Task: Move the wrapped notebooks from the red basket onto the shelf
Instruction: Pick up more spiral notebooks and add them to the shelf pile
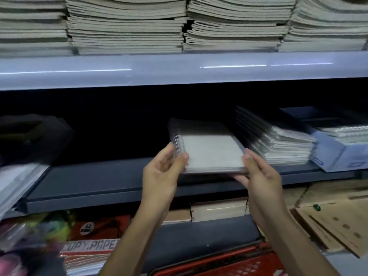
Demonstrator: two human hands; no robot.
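Holding wrapped notebooks (209, 152) | left hand (161, 176), right hand (260, 176) pinching near corners | over shelf (99, 182)

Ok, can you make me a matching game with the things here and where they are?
Things:
1. wrapped notebook
2. red basket
3. stack of wrapped notebooks
4. blue box

Places:
A. bottom edge of the picture
B. far right on the dark shelf
C. between both hands
D. on the shelf, right of the held one

Pairs: 1-C, 2-A, 3-D, 4-B
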